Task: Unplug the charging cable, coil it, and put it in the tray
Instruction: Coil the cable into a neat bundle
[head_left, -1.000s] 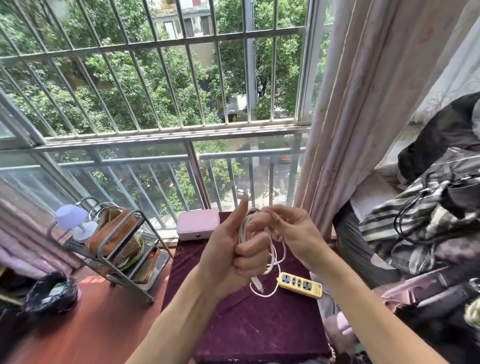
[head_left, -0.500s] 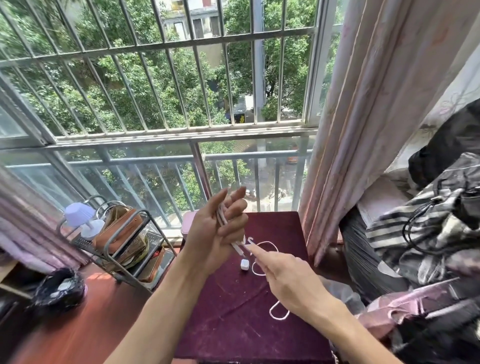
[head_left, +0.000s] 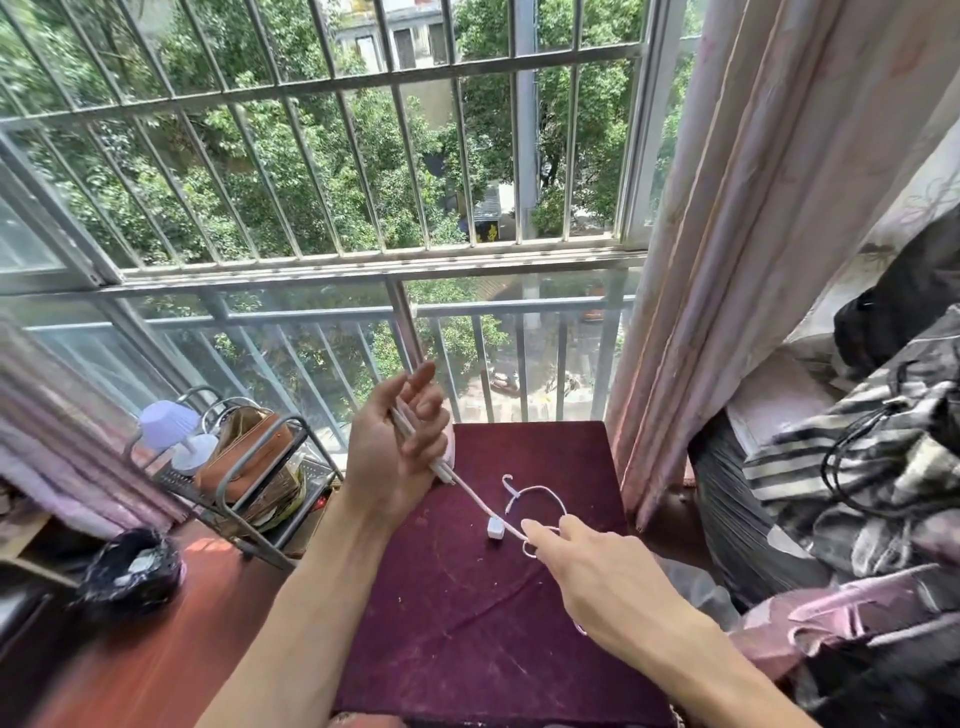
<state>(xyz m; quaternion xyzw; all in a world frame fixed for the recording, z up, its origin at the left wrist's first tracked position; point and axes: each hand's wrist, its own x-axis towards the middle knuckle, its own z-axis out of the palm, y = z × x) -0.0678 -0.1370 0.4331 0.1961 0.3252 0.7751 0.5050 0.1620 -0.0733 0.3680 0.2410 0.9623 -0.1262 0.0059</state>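
Change: one second ago both hands were bunched together on the looped cable, high in the middle; now they are apart, and the right hand has gone down and to the lower right, pulling a stretch of cable out; the yellow power strip seen back then is gone from view; I think the cable is unplugged and the coiling is only part done
Table (head_left: 467, 649): big, flat, square; dark red cloth on top, a bit fuzzy and scuffed; lower middle of the frame
Rack (head_left: 249, 499): thin grey metal bars, left of the table; I cannot tell if this is the tray
Left hand (head_left: 397, 457): middle of the frame; fingers half curled, loosely holding a few straight white strands of cable against the palm
Right hand (head_left: 597, 577): lower right; fingertips pinching the cable
Charging cable (head_left: 478, 501): thin, white, smooth, bendy; runs tight from the left hand to the right hand; a loose loop curls above the right hand's fingers
Plug (head_left: 495, 531): tiny white block, hanging near the middle of the cable, over the table
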